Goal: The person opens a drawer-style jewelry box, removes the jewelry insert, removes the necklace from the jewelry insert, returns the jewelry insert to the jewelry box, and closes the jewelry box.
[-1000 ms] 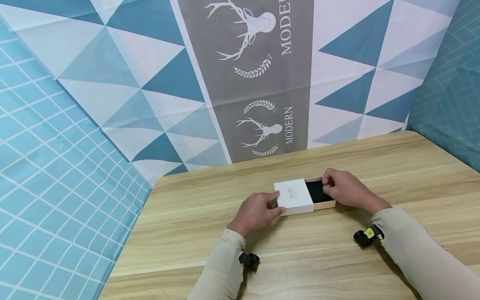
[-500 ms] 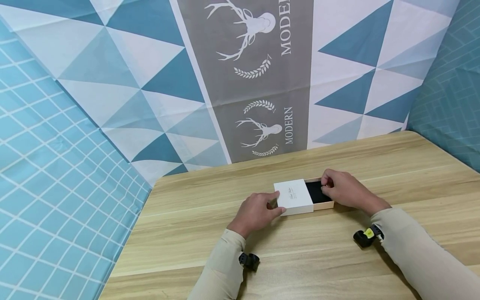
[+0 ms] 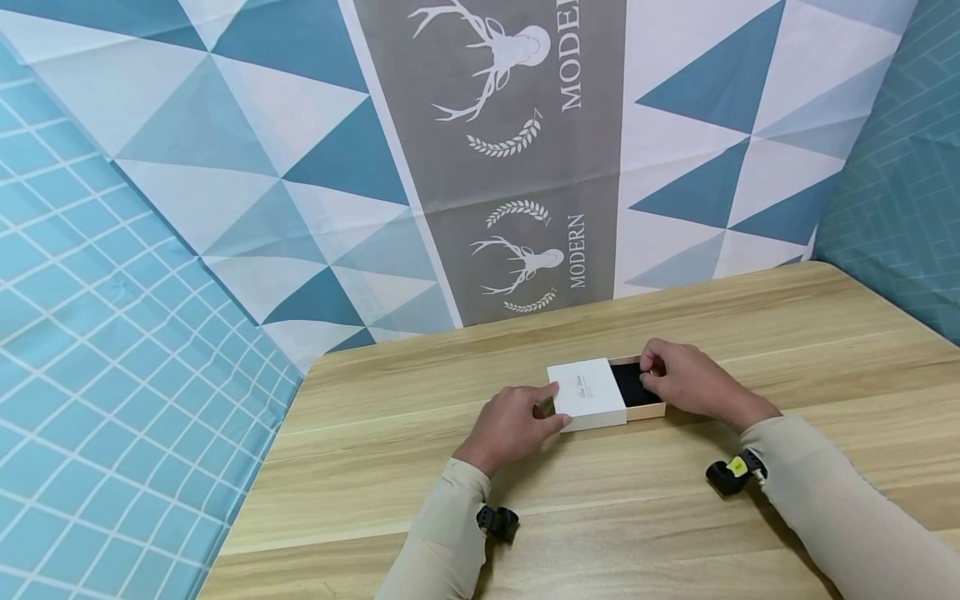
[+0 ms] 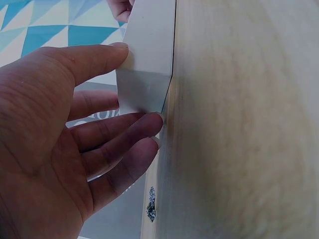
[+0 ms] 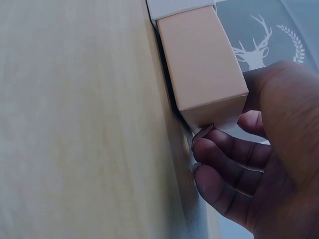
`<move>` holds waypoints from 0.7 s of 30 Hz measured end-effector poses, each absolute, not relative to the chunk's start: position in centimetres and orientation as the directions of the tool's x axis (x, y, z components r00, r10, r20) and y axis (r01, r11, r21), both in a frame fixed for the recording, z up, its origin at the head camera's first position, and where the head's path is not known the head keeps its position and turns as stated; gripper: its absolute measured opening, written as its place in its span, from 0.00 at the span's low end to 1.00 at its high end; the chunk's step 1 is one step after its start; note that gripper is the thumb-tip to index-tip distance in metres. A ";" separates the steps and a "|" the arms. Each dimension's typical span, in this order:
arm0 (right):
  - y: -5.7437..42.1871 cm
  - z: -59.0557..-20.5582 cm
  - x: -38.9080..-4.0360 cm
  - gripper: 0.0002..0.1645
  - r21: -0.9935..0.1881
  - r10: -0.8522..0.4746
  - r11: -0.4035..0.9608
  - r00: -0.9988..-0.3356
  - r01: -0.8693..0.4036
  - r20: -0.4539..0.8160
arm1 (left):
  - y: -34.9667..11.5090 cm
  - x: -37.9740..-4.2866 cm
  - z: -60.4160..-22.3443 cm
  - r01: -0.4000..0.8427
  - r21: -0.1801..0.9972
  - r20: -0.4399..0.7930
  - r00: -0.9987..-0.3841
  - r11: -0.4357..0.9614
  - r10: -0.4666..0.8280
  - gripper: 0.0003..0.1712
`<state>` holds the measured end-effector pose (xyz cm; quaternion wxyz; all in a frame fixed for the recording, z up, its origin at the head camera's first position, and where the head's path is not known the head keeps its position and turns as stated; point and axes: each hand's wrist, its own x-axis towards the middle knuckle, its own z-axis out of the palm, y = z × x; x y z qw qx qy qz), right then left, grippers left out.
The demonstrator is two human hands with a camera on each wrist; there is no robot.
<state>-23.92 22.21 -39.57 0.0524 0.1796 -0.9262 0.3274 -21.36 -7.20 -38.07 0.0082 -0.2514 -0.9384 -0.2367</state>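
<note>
A small drawer-style gift box lies flat on the table, its white sleeve (image 3: 587, 393) printed with small dark lettering. From the sleeve's right end the peach-coloured drawer (image 5: 202, 62) sticks out partway, with a black lining (image 3: 630, 385) showing inside. My left hand (image 3: 513, 427) grips the sleeve at its left end, thumb on the near side and fingers across the end. At the opposite end my right hand (image 3: 686, 379) holds the drawer, thumb over its wall and curled fingers against the end face. A small dark ribbon tab (image 5: 203, 132) shows there by the fingertips.
The wooden table (image 3: 600, 517) reaches back to a patterned wall cloth (image 3: 517, 192) with deer heads. Blue tile-print cloth (image 3: 112, 333) hangs on the left, teal cloth (image 3: 892, 183) on the right. Both wrists carry small black cameras (image 3: 498, 523).
The drawer has slid slightly left into the sleeve, so less of it sticks out. My right hand has shifted a little left with it; the left hand and sleeve stay put.
</note>
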 end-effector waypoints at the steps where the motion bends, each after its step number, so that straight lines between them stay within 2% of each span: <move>1: 22.2 -39.6 -23.9 0.05 -0.587 -0.298 0.722 -0.930 -0.367 0.216 | -7.2 -21.3 -38.0 0.475 0.441 0.134 -0.874 0.762 0.467 0.30; 21: 22.0 -39.6 -23.9 0.06 -0.606 -0.326 0.696 -0.921 -0.386 0.212 | -7.1 -21.3 -37.9 0.481 0.444 0.129 -0.869 0.756 0.478 0.30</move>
